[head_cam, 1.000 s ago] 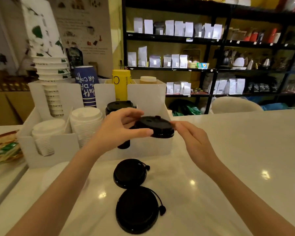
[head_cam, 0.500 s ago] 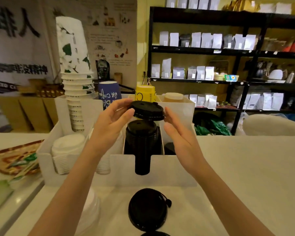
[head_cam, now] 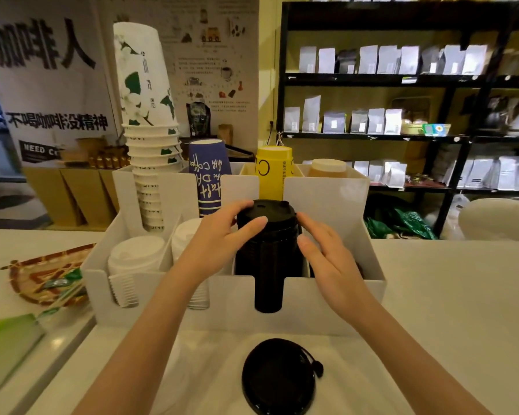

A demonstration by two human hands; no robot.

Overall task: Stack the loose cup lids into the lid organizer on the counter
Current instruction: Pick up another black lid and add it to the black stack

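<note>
A white lid organizer [head_cam: 327, 301] stands on the counter [head_cam: 450, 301]. Its middle slot holds a tall stack of black lids [head_cam: 267, 265]. The top black lid [head_cam: 267, 211] sits on that stack, and my left hand [head_cam: 222, 238] grips its left rim with thumb and fingers. My right hand [head_cam: 327, 256] is open beside the stack's right side, fingers spread, holding nothing. One loose black lid [head_cam: 277, 377] with a tethered plug lies on the counter in front of the organizer, between my forearms.
White lids [head_cam: 135, 253] fill the organizer's left slots. Behind them stand stacked white-and-green cups [head_cam: 147, 115], a blue cup [head_cam: 209, 175] and a yellow cup [head_cam: 273, 172]. A woven basket [head_cam: 39, 277] and a green packet [head_cam: 6, 345] lie at the left.
Both hands lifted the black lid from above the counter, over the organizer's front wall, and lowered it onto the black stack. My right hand has let go of it.
</note>
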